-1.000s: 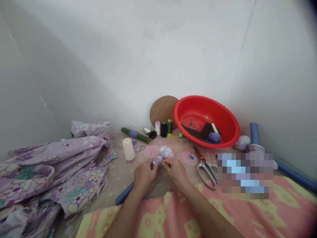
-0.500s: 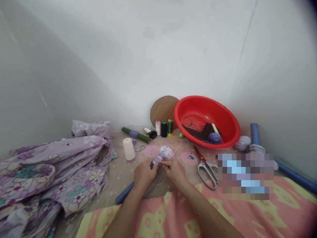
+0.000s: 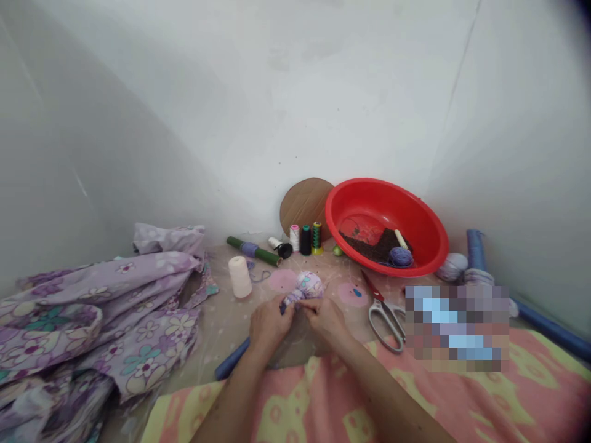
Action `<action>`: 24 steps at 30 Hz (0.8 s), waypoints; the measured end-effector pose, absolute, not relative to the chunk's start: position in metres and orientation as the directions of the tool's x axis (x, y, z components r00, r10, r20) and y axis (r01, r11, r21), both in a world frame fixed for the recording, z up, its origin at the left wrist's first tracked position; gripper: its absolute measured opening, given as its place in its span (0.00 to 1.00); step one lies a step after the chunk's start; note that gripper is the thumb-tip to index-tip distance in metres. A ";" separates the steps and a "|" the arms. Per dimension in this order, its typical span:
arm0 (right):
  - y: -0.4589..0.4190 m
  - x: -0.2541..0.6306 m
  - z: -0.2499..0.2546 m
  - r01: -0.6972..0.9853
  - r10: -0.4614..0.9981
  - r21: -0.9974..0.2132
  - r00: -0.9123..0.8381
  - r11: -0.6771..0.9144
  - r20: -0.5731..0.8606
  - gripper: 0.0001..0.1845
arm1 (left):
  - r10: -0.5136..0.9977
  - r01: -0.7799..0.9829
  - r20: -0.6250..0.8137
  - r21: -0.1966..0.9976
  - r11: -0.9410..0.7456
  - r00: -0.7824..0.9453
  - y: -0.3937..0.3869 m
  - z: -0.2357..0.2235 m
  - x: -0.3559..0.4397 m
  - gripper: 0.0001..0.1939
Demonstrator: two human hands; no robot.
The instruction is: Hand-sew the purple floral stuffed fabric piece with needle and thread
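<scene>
My left hand (image 3: 269, 325) is closed round the upper end of a blue stick (image 3: 233, 360), which slants out under my left forearm. Floral cloth (image 3: 292, 299) is wound about that end, beside my fingertips. Just beyond sits a rounded ball of floral cloth (image 3: 309, 284), apparently joined to the wound cloth. My right hand (image 3: 329, 321) is closed in a pinch at the right side of the wound cloth. Anything finer between its fingertips, such as thread, is too small to see. A white thread cone (image 3: 240, 278) stands left of the ball.
Scissors (image 3: 388, 326) lie to the right, partly under a blurred patch. Behind them a red basin (image 3: 378, 191) leans, with purple yarn inside. Several thread spools (image 3: 305, 240) stand at the back. Floral fabric (image 3: 138, 320) is heaped left; a pink-yellow cloth (image 3: 314, 406) covers the front.
My right fingertips have shifted very slightly at the wound cloth. My left hand keeps the same grip, and everything else stays in place.
</scene>
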State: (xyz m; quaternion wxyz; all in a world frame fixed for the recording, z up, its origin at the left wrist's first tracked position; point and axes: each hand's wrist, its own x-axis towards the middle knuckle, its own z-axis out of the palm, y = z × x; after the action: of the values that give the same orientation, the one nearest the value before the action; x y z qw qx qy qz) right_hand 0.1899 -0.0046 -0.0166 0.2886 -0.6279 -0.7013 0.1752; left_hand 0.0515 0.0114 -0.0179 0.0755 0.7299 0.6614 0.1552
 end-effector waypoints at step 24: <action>0.000 0.179 -0.029 0.767 0.969 -0.640 0.117 0.051 0.218 0.11 | 0.987 0.949 0.145 0.295 -0.115 0.075 0.005 -0.018 0.056 0.21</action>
State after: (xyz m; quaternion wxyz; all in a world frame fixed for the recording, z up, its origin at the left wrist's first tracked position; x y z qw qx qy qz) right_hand 0.1793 -0.0004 -0.0288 0.3285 -0.6713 -0.6464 0.1537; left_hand 0.0558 0.0053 -0.0175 0.0614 0.7305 0.6622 0.1549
